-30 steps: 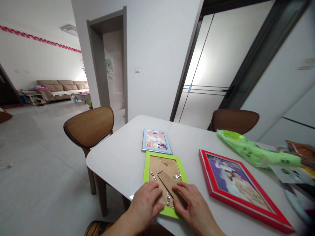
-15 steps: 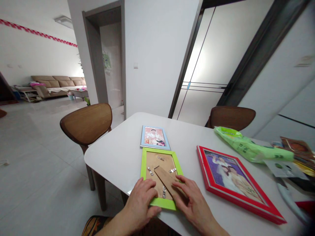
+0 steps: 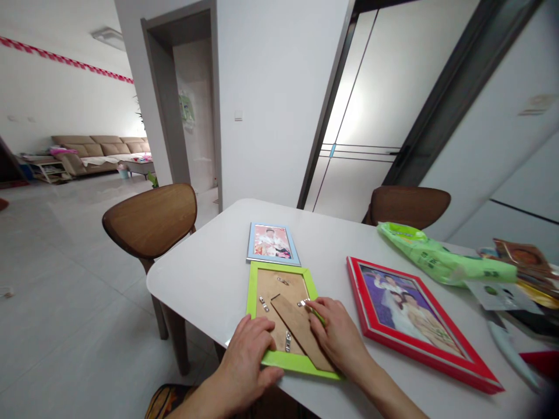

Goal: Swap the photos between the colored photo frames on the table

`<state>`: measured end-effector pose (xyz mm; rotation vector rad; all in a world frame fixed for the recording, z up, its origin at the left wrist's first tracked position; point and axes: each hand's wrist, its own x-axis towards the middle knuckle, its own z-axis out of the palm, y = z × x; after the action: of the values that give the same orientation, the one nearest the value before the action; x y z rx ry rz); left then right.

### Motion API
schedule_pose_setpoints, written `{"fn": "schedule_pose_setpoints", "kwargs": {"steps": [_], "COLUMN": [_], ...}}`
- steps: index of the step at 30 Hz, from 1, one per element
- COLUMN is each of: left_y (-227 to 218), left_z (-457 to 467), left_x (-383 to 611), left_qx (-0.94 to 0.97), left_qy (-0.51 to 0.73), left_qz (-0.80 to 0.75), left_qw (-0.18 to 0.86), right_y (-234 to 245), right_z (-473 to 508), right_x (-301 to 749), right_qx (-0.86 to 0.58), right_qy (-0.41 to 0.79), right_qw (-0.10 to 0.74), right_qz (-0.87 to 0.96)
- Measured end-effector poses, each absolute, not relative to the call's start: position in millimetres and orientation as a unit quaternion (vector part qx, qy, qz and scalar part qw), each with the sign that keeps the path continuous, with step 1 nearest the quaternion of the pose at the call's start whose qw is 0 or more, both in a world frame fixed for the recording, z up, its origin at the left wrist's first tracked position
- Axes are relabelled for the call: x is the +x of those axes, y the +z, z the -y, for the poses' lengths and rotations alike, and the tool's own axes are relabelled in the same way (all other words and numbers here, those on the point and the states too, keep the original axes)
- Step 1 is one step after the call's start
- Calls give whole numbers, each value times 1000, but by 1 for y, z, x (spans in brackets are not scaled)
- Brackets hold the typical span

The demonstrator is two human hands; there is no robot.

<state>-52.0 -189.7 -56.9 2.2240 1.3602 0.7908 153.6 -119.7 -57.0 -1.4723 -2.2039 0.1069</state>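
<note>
A lime-green picture frame point(image 3: 301, 365) lies face down on the white table, its brown backing board point(image 3: 271, 279) and hinged stand point(image 3: 294, 320) showing. My left hand point(image 3: 247, 355) grips the frame's lower left corner, fingers curled on the left side and thumb at the bottom edge. Over the right side, my right hand point(image 3: 338, 334) has bent fingers with the fingertips on the right metal turn clip point(image 3: 303, 303). Other metal clips, such as the bottom one point(image 3: 287, 341), sit around the board. A light blue frame point(image 3: 295, 247) with a photo touches the green frame's far edge.
A thick red frame point(image 3: 364, 317) with a photo lies to the right. Behind it are a green plastic bag point(image 3: 454, 262) and a cluttered pile of packaging point(image 3: 524, 262). Wooden chairs stand at the table's left point(image 3: 152, 221) and far side point(image 3: 408, 206).
My right hand has moved from the stand's lower part up and right to the right clip, its fingers now bent together. My left hand stays on the frame's corner. The view has shifted slightly.
</note>
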Motion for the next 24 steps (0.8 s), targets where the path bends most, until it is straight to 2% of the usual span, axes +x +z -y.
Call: {"fn": "schedule_pose_setpoints", "kwargs": {"steps": [7, 16, 18, 24], "left_y": [-58, -57, -58, -59], "left_z": [190, 188, 187, 185], "left_x": [-52, -55, -57, -59], "left_qx": [797, 804, 808, 810], "left_qy": [276, 256, 256, 253], "left_qz": [-500, -496, -488, -483], "left_qw": [198, 205, 208, 213], "right_y": [-51, -51, -47, -39], "right_z": [99, 113, 126, 161], "right_x": [150, 153, 145, 126], "right_qx": [-544, -491, -449, -343], "right_qy": [26, 27, 28, 100], "right_qw": [187, 218, 231, 195], "right_qz": [817, 843, 863, 913]}}
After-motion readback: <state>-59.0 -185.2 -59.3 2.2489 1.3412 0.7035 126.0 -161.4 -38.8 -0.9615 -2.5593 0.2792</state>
